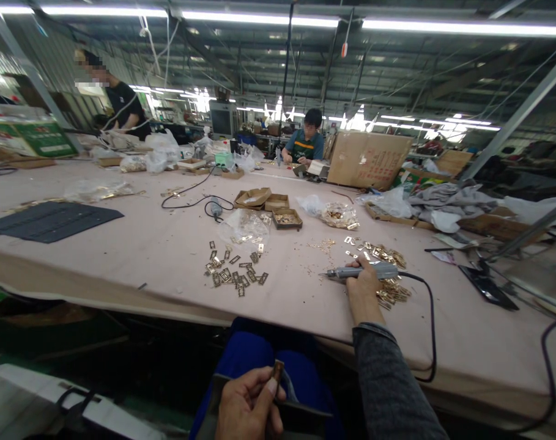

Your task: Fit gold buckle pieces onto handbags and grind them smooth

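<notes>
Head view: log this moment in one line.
left hand: pinching small metallic piece | right hand: gripping corded electric screwdriver | tabletop: loose gold-toned plates

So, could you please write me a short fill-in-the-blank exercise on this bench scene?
1. The person's right hand holds a grey cylindrical power tool whose cable is coloured ____.
2. Of the person's two hands, the one pinching a small brass-coloured metal piece is the ____.
3. Seen from the camera, the large brown cardboard panel stands to the ____ of the co-worker in a green shirt.

Missing words: black; left; right.
</notes>
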A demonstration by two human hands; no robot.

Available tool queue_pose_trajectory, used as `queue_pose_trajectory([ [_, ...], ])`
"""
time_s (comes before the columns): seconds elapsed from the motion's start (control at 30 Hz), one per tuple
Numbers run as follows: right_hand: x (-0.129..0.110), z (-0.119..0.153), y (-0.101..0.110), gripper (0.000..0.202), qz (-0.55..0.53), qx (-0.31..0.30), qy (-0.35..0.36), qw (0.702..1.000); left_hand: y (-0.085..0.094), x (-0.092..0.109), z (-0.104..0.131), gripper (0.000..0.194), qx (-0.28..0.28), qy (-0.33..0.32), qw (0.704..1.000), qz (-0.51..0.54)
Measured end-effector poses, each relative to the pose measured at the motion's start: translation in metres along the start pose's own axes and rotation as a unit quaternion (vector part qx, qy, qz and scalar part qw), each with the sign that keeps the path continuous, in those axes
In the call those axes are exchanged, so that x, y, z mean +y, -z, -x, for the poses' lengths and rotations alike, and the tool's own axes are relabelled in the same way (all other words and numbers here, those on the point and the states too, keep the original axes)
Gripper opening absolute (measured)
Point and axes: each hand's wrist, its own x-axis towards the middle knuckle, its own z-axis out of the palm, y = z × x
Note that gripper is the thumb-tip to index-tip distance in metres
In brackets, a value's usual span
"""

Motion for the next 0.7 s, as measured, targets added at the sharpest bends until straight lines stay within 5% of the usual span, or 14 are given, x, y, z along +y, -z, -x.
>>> queue_pose_trajectory([
  [0.7, -0.0075, 0.0090, -0.0015, 0.045, -0.050, -0.009, -0.014, 0.999, 0.0002, 0.0023, 0.0015, 0.057, 0.004, -0.002, 1.000, -0.002],
])
